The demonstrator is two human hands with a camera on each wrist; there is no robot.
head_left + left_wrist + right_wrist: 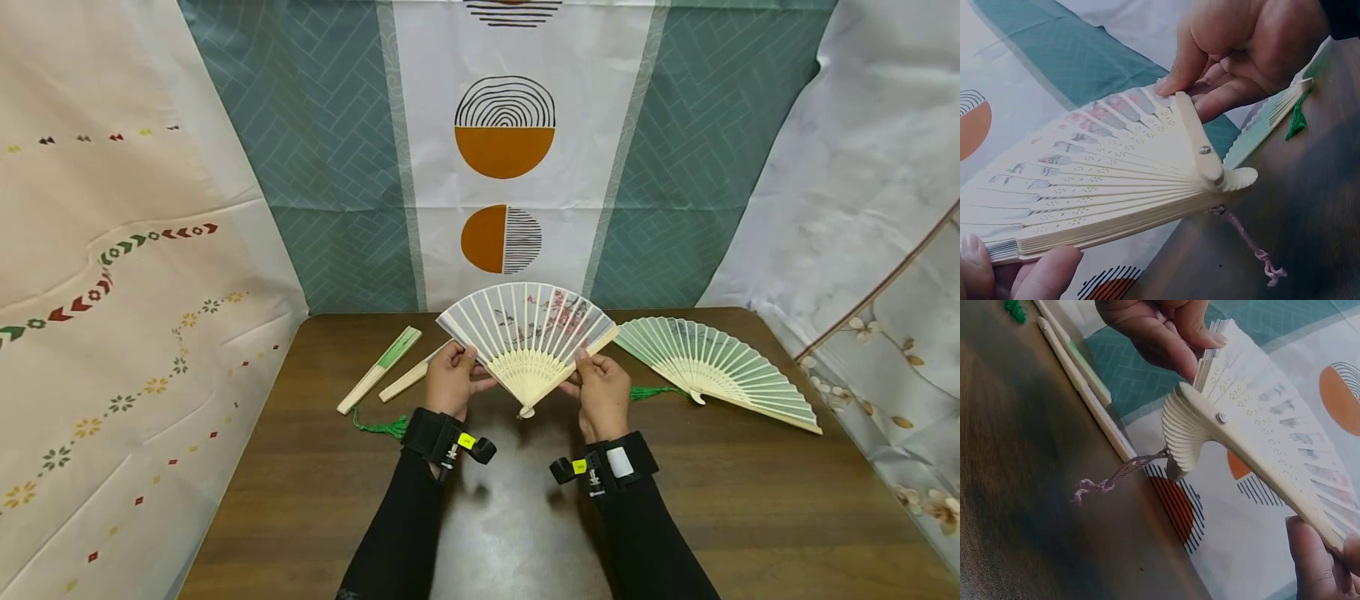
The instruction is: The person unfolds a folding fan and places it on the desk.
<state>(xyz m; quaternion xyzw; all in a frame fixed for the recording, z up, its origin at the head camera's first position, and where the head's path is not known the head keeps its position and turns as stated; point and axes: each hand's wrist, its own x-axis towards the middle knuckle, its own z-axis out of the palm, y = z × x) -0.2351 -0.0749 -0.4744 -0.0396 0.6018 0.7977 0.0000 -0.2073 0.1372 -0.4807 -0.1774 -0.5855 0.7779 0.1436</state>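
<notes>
Both hands hold up a spread white folding fan (531, 333) with pink blossoms and dark painted marks over pale ribs. The left hand (450, 382) pinches its left edge, where the left wrist view shows several ribs still stacked together. On the other side the right hand (604, 392) pinches the right outer rib between thumb and fingers. The fan's pivot end points down toward the person, with a metal rivet (1205, 150) through it. From that end hangs a short pink cord (1110, 475), visible in both wrist views.
A spread green fan (720, 367) with a green tassel lies on the table (315, 517) at the right. To the left are a folded fan with a green panel (381, 368) and another folded fan (408, 381), partly hidden. A green tassel (386, 427) lies near them. Patterned cloths hang around the table.
</notes>
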